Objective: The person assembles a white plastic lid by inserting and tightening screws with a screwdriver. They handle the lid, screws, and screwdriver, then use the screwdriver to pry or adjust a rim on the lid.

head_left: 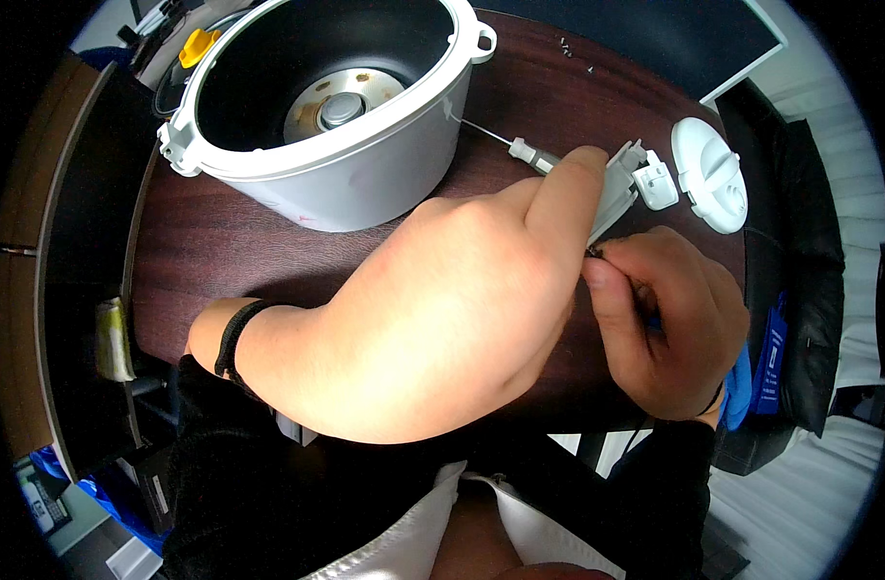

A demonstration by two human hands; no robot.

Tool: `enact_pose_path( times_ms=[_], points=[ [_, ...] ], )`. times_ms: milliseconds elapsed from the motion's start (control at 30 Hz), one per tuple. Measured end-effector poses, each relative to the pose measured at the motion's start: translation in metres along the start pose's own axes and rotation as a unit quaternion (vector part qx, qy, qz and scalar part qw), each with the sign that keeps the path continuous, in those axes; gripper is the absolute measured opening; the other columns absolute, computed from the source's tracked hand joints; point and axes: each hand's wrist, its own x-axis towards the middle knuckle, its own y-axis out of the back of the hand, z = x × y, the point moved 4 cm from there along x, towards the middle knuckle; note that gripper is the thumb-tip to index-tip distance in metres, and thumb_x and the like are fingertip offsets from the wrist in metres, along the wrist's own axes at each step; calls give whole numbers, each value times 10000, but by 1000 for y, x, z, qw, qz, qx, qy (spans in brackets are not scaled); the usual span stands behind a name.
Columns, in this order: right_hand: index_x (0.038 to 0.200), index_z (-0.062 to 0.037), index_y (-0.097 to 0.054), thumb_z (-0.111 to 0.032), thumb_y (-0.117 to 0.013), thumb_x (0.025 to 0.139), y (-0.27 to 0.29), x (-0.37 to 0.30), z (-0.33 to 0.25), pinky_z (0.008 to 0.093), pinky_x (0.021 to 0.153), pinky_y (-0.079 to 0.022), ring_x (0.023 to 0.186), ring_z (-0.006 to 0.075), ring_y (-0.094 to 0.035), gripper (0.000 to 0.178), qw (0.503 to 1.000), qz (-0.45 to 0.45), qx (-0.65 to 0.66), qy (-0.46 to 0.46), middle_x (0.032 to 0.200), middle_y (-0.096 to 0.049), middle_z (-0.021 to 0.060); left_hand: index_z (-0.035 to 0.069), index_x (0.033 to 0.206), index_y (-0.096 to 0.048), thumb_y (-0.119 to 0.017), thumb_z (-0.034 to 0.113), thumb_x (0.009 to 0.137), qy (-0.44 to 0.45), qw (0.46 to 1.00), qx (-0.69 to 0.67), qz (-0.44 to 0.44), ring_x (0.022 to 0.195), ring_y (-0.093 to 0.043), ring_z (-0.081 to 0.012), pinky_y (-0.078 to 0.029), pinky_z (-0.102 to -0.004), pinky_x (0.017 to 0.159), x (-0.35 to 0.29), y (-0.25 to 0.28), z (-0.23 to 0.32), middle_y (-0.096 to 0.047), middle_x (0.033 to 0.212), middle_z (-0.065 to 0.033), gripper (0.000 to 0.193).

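Near the table's (220,261) right edge, the left hand (442,309) clamps a grey plastic part (616,188) while the right hand (669,324) pinches a tiny screw (593,252) against it, a screw-fitting step, seemingly; next calls for steady alignment.

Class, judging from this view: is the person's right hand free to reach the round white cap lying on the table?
Probably not at once: the right hand pinches a small part, though the round white cap lies close, unobstructed on the table.
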Motion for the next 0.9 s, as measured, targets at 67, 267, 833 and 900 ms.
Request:
enact_pose_path(
  times_ms=[67, 267, 833, 900],
  points=[
    [923, -30, -583, -63, -690, 820, 0, 0, 0, 292, 435, -401, 496, 200, -561, 152, 1000, 8, 0, -3, 695, -594, 92, -73, 1336, -396, -586, -37, 763, 3, 1000, -2, -1, 994, -610, -445, -519, -424, 813, 1, 0, 0, -579, 1119, -303, 605],
    [932, -20, -623, -13, -703, 811, 1, 0, -3, 222, 423, -361, 486, 112, -559, 146, 1000, 16, -17, 3, 684, -644, 90, -73, 1334, -398, -584, -43, 757, -3, 1000, -11, 3, 999, -609, -443, -514, -426, 817, 0, -1, -1, -584, 1105, -301, 607],
    [906, -10, -614, -12, -680, 826, 0, 1, -2, 247, 445, -390, 506, 149, -578, 103, 1000, 4, -5, -6, 679, -630, 104, -65, 1333, -405, -588, -47, 756, 8, 1000, 8, 14, 985, -609, -447, -515, -421, 808, 0, -2, 1, -585, 1104, -288, 605],
    [896, -9, -610, -16, -661, 844, -1, 1, -1, 251, 452, -398, 511, 156, -582, 73, 1000, 7, 2, -16, 683, -630, 104, -67, 1331, -406, -589, -46, 758, 4, 1000, 5, 19, 980, -611, -447, -516, -421, 803, -1, -2, 1, -586, 1096, -291, 602]
  ],
)
